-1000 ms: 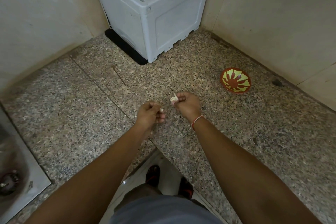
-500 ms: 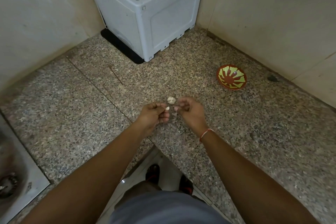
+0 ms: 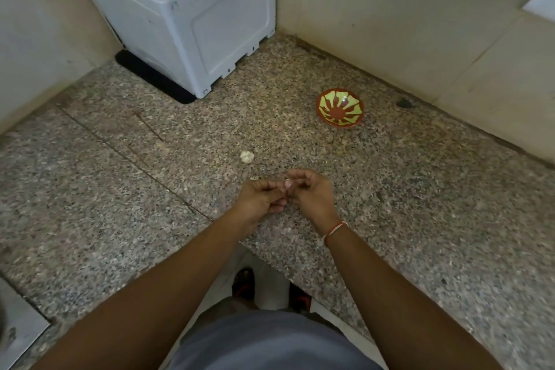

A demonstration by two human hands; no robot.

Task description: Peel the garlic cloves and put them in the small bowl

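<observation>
Right now both hands are meeting over the front part of the granite counter (image 3: pixel 420 219), fingertips touching. Left hand (image 3: pixel 261 198) is curling its fingers inward, thumb side facing the right hand. Right hand (image 3: pixel 309 192) is curling too, wrist wearing a red-and-white thread band (image 3: pixel 334 231). Between the two sets of fingertips a small pale bit is showing, looking like a garlic clove (image 3: pixel 287 184) being pinched by both hands; too small to tell how much skin is on it.

Garlic bulb (image 3: pixel 247 156) is lying on the counter just beyond the hands, slightly to the left, not touching either hand.

Small bowl (image 3: pixel 340 107) is sitting further back and to the right, well apart from hands and bulb, near the wall. It is red-brown with a yellow-green sunburst pattern inside; nothing is showing in it.

White appliance box (image 3: pixel 186 15) is standing in the back corner on a black mat (image 3: pixel 150 78). Steel sink edge (image 3: pixel 18 324) is showing at far left. Below the counter edge the person's grey shirt and feet in dark sandals are showing
</observation>
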